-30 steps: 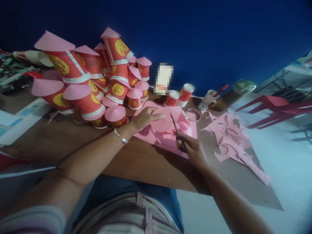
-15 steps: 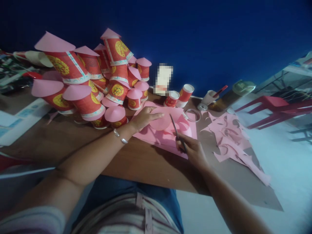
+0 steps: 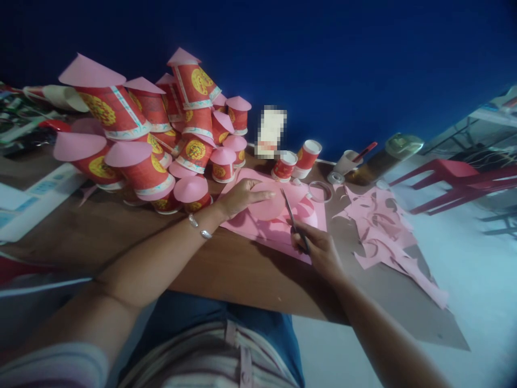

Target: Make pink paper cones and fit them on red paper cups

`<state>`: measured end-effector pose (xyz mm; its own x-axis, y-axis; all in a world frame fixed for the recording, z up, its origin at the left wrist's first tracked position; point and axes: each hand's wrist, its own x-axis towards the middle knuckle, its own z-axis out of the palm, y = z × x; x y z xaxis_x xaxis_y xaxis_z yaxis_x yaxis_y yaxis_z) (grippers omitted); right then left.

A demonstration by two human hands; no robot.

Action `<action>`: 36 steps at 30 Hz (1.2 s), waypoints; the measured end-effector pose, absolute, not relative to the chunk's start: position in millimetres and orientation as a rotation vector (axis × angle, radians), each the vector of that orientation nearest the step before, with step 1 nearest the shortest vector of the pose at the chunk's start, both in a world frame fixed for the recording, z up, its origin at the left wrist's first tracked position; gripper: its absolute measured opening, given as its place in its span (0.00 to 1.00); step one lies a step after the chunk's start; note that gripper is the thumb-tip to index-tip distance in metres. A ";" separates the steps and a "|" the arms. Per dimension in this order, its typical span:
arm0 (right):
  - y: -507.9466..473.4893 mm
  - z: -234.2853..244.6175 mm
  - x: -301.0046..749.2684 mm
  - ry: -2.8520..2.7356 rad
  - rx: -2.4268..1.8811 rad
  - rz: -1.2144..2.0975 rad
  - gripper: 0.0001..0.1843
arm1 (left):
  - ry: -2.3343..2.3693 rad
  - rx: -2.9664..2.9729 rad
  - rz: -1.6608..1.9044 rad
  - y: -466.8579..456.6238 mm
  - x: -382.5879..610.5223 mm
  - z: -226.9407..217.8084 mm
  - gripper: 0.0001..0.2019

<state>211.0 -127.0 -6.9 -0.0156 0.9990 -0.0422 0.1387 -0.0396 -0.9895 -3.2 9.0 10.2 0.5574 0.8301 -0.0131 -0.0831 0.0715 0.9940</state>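
My left hand (image 3: pixel 244 197) grips a rounded piece of pink paper (image 3: pixel 266 207) between thumb and fingers. From the right, my right hand (image 3: pixel 317 245) holds a pair of scissors (image 3: pixel 290 207), its fingers in the dark handles and the blades pointing up and away at the paper's right edge. Whether the blades touch the paper I cannot tell. Beneath both hands lie larger pink sheets (image 3: pixel 278 245) on the brown table (image 3: pixel 226 264). A partly cut strip of pink curls near the scissors.
Red paper cups with pink cone tops (image 3: pixel 137 167) are stacked at the left. Behind the sheets stand two red cups (image 3: pixel 307 155), a tape roll (image 3: pixel 321 192), a white cup (image 3: pixel 346 161) and a bottle (image 3: pixel 388 159). Pink scraps (image 3: pixel 383 231) lie right, near a red stool (image 3: pixel 452 175).
My left hand and the pink paper piece have shifted slightly right and down, turning a little against the scissors. My right hand has barely moved.
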 end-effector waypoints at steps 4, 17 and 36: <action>-127.3 -5.2 210.5 -1.314 -1.335 1.181 0.25 | 0.730 1.304 0.807 9.7 -2.5 8.4 0.18; -125.7 -13.1 211.4 -1.250 -1.285 1.221 0.26 | 0.753 1.383 0.791 11.6 -5.0 7.9 0.18; -126.1 -11.2 211.1 -1.280 -1.305 1.211 0.26 | 0.740 1.330 0.885 12.9 -1.5 6.7 0.19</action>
